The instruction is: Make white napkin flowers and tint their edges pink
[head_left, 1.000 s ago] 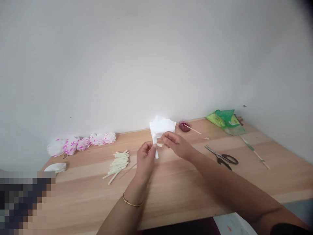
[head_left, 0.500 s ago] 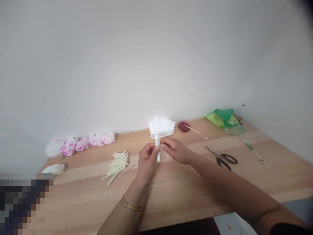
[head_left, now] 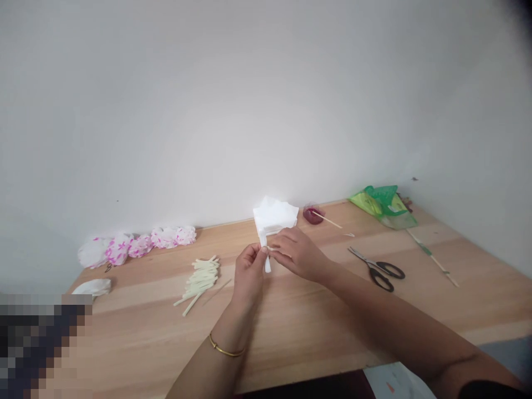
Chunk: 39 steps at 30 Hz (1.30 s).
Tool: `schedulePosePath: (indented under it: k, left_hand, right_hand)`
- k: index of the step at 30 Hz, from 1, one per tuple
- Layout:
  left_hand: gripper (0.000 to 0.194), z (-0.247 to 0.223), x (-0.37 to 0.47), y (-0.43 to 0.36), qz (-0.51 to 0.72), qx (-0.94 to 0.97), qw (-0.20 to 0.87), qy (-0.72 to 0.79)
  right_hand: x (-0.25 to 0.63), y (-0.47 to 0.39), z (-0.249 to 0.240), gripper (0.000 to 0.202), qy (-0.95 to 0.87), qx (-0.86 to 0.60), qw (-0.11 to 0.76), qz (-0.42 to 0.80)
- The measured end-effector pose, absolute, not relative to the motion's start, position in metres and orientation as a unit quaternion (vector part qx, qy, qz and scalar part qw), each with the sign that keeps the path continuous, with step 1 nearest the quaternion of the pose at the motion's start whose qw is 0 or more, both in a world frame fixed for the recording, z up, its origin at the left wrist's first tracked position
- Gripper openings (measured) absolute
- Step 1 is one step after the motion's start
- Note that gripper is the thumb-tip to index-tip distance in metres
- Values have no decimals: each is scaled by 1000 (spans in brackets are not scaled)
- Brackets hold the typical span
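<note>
A narrow folded white paper strip stands nearly upright over the middle of the table. My left hand pinches it at its middle between thumb and fingers. From the right, my right hand meets the strip at the same height, its thumb and forefinger closed on a thin pale tie beside my left thumb. Behind the hands lies a stack of white tissue paper.
Pale strips lie left of my hands beside a thin stick. Pink-spotted paper flowers line the back left. Black-handled scissors, a dark red bundle, a green bag and a green-marked stick lie right.
The white strip leans slightly more to the left at its top. My right hand has turned, and its fingers now reach further over the strip's right side.
</note>
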<state>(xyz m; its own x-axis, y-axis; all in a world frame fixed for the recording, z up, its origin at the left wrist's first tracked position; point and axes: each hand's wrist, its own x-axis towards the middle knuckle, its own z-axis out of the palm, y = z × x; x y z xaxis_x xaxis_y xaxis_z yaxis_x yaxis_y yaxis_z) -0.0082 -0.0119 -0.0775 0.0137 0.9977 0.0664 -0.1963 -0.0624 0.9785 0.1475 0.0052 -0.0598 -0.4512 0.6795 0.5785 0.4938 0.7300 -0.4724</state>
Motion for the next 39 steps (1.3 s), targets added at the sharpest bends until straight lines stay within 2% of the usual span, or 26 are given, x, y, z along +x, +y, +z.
schedulePosePath:
  k: [3, 6, 8, 10, 15, 22, 28, 34, 39]
  left_hand:
    - [19, -76, -6, -15, 555, 456, 558, 417]
    - [15, -72, -9, -18, 563, 501, 521, 401]
    - [14, -70, -13, -18, 560, 557, 467, 397]
    - [13, -70, -16, -16, 551, 578, 459, 389]
    - [18, -72, -13, -10, 545, 430, 618, 369]
    - [23, -73, -9, -10, 530, 332, 696, 352]
    - [21, -77, -11, -9, 538, 343, 665, 387]
    - [22, -75, -15, -9, 553, 439, 548, 449]
    - [19, -71, -13, -12, 533, 474, 546, 439]
  right_hand:
    - [145, 5, -62, 20, -833, -351, 402, 143]
    - [139, 3, -67, 26, -743, -357, 438, 358]
    - [134, 2, -72, 33, -672, -327, 427, 509]
    - [131, 3, -77, 37, -642, -292, 405, 582]
    - [138, 13, -80, 40, -670, -287, 397, 558]
    - [147, 16, -75, 28, -723, -315, 417, 451]
    - [144, 18, -83, 26, -736, -332, 420, 413]
    - [145, 16, -81, 19, -727, -327, 431, 421]
    - [147, 19, -82, 18, -714, -307, 441, 449]
